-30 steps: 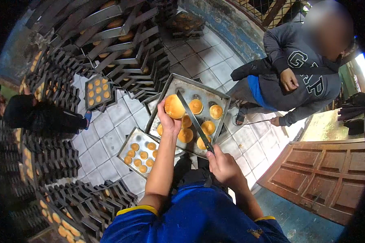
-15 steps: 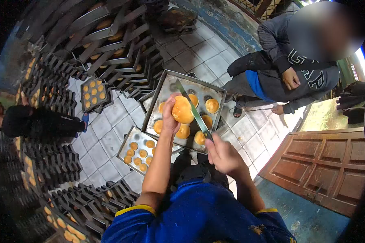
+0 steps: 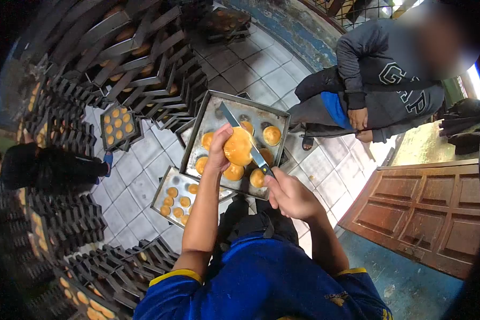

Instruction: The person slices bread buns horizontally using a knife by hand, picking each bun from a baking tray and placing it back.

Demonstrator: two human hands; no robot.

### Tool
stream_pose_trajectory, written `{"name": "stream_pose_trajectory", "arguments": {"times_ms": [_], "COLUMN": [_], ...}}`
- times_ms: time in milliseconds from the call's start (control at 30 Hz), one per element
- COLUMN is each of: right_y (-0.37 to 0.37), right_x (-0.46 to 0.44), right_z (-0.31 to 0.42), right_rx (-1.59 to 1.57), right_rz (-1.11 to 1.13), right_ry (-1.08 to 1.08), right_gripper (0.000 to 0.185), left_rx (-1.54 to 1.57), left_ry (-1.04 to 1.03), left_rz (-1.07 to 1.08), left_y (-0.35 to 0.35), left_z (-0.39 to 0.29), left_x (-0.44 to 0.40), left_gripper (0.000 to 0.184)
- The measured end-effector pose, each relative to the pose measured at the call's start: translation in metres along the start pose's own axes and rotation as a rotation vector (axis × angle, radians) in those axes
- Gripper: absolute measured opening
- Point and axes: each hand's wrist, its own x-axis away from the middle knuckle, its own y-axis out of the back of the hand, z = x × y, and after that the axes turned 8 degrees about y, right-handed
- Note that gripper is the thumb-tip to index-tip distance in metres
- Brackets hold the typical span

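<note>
My left hand [image 3: 218, 151] grips a round golden bun [image 3: 238, 146], its glossy top facing up. In my right hand [image 3: 292, 194] is a long knife [image 3: 257, 158], held by its dark handle. The blade lies along the bun's right edge, pointing up and left; whether it has entered the crumb I cannot tell. Beneath both hands is a worn metal baking tray [image 3: 226, 97] with several more buns, one of them [image 3: 272, 135] near its right side. My fingers hide part of the held bun.
A second tray of small buns [image 3: 156, 201] sits lower left, another [image 3: 104, 144] farther left. Stacked trays [image 3: 144, 74] crowd the left side. A seated person in a grey hoodie [image 3: 378, 69] is at right, another person [image 3: 53, 165] at far left. A wooden door [image 3: 416, 208] stands lower right.
The knife in my right hand has shifted slightly along the bun's edge, its handle now lower. The whole view has moved a little. The seated person's hands have come together.
</note>
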Motion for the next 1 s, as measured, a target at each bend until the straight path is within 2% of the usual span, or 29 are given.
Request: {"name": "stream_pose_trajectory", "arguments": {"times_ms": [100,200,333,467,533,600,667,700,733,800,833,1000], "right_y": [0.006,0.004,0.003,0.006,0.007,0.003,-0.006,-0.01,-0.013,-0.019,-0.02,-0.015], "right_x": [0.022,0.028,0.006,0.008,0.012,0.013,0.01,0.01,0.015,0.023,0.032,0.041], "right_z": [-0.002,-0.002,-0.007,-0.014,-0.015,-0.012,-0.015,-0.017,-0.019,-0.023,-0.025,-0.005], "right_rx": [-0.001,-0.048,-0.061,-0.165,-0.195,-0.194,-0.176,-0.157,-0.154,-0.031,-0.026,0.003], "right_rz": [0.039,0.055,0.121,0.116,0.095,0.018,0.005,-0.008,-0.003,0.022,0.028,0.035], "right_ry": [0.088,0.056,-0.056,-0.026,-0.014,0.011,0.017,0.016,0.017,0.05,0.053,0.043], "right_gripper": [0.033,0.032,0.034,0.036,0.036,0.035,0.035,0.034,0.034,0.034,0.034,0.034], "left_rx": [-0.026,-0.067,-0.155,-0.025,0.373,0.427,0.393,0.377,0.38,0.255,0.298,0.239], "left_ry": [-0.008,-0.002,0.069,0.097,0.064,0.003,-0.149,-0.21,-0.214,-0.276,-0.3,-0.276], "left_rz": [-0.047,0.036,0.076,0.1,0.127,0.177,-0.138,-0.241,-0.245,-0.422,-0.476,-0.459], "left_y": [0.009,0.016,-0.01,-0.02,-0.031,-0.035,-0.062,-0.07,-0.07,-0.062,-0.053,-0.016], "left_z": [-0.016,-0.015,0.0,-0.005,-0.008,0.01,0.028,0.036,0.039,0.046,0.045,0.021], "left_x": [0.004,0.004,0.01,0.022,0.033,0.039,0.046,0.045,0.047,0.041,0.036,0.028], "left_gripper": [0.045,0.041,0.053,0.06,0.07,0.07,0.064,0.055,0.055,0.049,0.044,0.043]}}
